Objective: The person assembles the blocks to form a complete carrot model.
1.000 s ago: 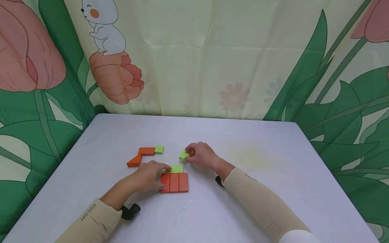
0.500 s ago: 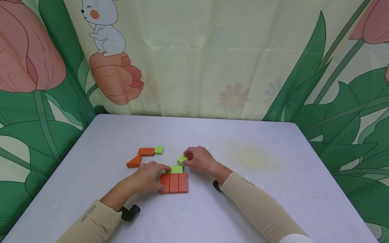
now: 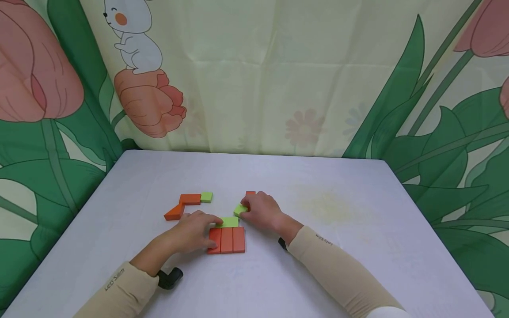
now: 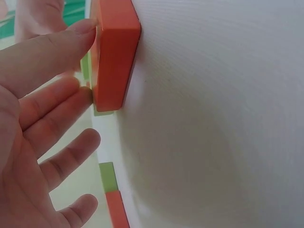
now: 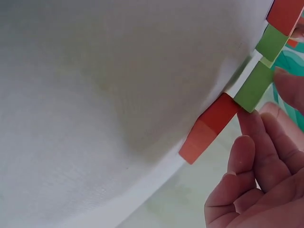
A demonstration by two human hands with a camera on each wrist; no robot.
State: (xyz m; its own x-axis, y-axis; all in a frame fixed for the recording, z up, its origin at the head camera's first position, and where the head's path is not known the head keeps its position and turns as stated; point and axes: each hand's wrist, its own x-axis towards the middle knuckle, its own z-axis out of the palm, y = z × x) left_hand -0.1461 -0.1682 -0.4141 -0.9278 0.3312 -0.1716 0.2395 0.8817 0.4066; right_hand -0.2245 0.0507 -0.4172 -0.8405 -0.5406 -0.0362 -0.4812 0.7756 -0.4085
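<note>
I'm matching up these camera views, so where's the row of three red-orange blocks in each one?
Head: row of three red-orange blocks, lower half, just left of centre.
Left wrist: partial row, top edge, left of centre.
Right wrist: partial row, top right corner, cut off by the frame.
Shared landmark: the white tabletop.

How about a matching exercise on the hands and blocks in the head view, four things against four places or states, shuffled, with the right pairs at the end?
Things:
1. Right hand
2. Orange triangular block
3. Three red rectangular blocks
4. Left hand

Places or states:
A. Side by side, nearest the person of all the blocks
B. Touching the leftmost red block
C. Pinching a green block
D. Farthest left of all the blocks

Pairs: 1-C, 2-D, 3-A, 4-B
</note>
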